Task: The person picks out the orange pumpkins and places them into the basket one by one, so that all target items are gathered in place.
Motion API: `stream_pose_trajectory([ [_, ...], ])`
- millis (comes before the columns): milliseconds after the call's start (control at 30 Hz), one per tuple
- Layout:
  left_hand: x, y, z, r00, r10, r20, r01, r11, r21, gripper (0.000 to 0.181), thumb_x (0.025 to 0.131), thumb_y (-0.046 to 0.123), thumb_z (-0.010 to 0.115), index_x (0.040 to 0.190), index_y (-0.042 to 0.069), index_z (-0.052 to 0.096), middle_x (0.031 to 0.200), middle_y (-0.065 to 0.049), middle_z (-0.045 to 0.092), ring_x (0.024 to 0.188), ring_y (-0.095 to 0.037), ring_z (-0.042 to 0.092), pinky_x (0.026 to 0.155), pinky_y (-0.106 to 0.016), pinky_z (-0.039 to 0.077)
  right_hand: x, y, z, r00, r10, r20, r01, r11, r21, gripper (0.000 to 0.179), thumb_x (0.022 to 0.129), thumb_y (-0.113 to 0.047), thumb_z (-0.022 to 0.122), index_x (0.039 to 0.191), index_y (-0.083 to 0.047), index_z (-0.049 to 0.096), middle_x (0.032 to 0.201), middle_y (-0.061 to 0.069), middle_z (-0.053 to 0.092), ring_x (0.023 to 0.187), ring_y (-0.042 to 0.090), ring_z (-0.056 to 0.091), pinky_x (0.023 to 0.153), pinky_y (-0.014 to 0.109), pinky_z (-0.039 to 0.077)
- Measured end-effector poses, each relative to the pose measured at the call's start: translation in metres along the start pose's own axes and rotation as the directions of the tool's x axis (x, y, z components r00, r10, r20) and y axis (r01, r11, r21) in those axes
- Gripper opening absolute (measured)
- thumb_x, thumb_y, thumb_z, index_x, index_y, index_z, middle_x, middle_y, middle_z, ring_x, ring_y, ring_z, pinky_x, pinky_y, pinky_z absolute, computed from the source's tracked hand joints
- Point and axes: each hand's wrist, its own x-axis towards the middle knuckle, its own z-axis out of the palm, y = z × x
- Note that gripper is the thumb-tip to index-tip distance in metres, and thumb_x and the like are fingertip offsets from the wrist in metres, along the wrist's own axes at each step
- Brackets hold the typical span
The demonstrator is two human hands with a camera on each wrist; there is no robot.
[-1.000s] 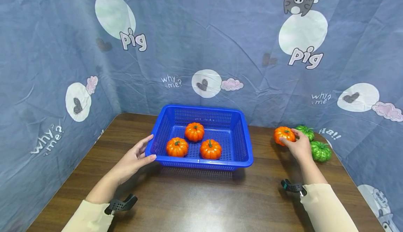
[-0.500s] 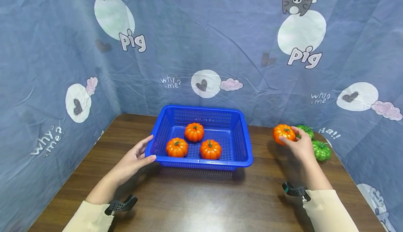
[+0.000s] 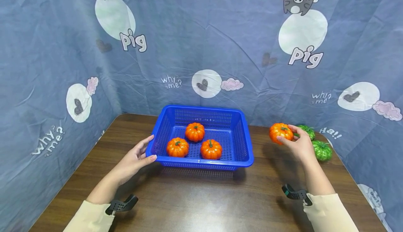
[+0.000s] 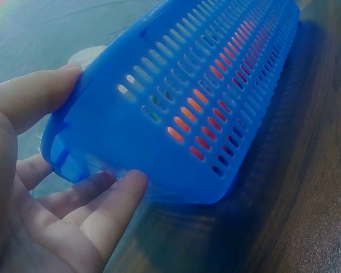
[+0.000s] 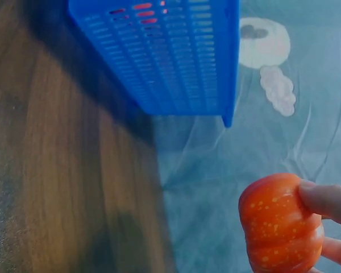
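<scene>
At the table's back right, my right hand (image 3: 301, 146) pinches an orange toy pumpkin (image 3: 278, 132) between thumb and fingers. The pumpkin's shadow falls on the wood below it, and in the right wrist view the pumpkin (image 5: 277, 224) shows beside the fingertips. My left hand (image 3: 133, 160) grips the left end of a blue plastic basket (image 3: 201, 161), its thumb over the front corner. The left wrist view has thumb and fingers around the basket's rim (image 4: 62, 148). Inside the basket sit three orange pumpkins: one at the back (image 3: 195, 132), two in front, left (image 3: 177, 147) and right (image 3: 211, 150).
Two green pumpkins stand at the right edge of the table, one farther back (image 3: 306, 131), partly behind my right hand, and one nearer (image 3: 322, 151). A blue printed cloth (image 3: 239, 43) hangs close behind and beside the brown wooden table (image 3: 201, 197).
My right hand has lifted the orange pumpkin and shifted it slightly left, away from the green ones. The left hand and the basket have stayed in place.
</scene>
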Motion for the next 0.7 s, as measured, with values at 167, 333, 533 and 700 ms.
stream_pose_trajectory([
  [167,0.0,0.0,0.0,1.0,0.006,-0.002,-0.006,1.0,0.006,0.076,0.099,0.013,0.064,0.16,0.009,0.019,0.155,-0.031,0.032,0.136,-0.048,0.043,0.098,-0.031,0.051,-0.004,-0.007,-0.003,0.998,-0.04,0.039,0.039,0.999,0.009,0.073,0.091,-0.028,0.076,0.146,0.005,0.043,0.144,0.03,0.043,0.123,0.049,0.054,0.07,0.007,0.042],
  [333,0.0,0.0,0.0,1.0,0.008,-0.005,-0.008,1.0,0.01,0.075,0.099,0.012,0.064,0.159,0.009,0.02,0.154,-0.032,0.032,0.135,-0.048,0.043,0.099,-0.03,0.05,-0.008,-0.017,-0.006,0.99,-0.103,0.093,0.1,0.995,0.028,0.07,0.091,-0.024,0.076,0.145,0.007,0.044,0.139,0.03,0.049,0.119,0.047,0.057,0.071,0.008,0.044],
  [533,0.0,-0.001,0.0,1.0,0.006,-0.007,-0.006,1.0,0.011,0.075,0.099,0.013,0.064,0.159,0.009,0.02,0.154,-0.032,0.032,0.135,-0.048,0.043,0.099,-0.031,0.05,-0.013,-0.031,-0.007,0.979,-0.173,0.109,0.172,0.985,0.018,0.068,0.089,-0.021,0.078,0.142,0.007,0.047,0.129,0.03,0.057,0.112,0.043,0.061,0.073,0.009,0.046],
  [700,0.001,-0.001,0.0,1.0,0.003,-0.007,-0.003,1.0,0.01,0.075,0.099,0.013,0.064,0.16,0.01,0.02,0.155,-0.031,0.032,0.135,-0.048,0.044,0.099,-0.032,0.05,-0.015,-0.041,-0.007,0.971,-0.189,0.149,0.185,0.982,0.04,0.068,0.089,-0.022,0.078,0.143,0.007,0.047,0.132,0.03,0.057,0.114,0.042,0.061,0.076,0.011,0.047],
])
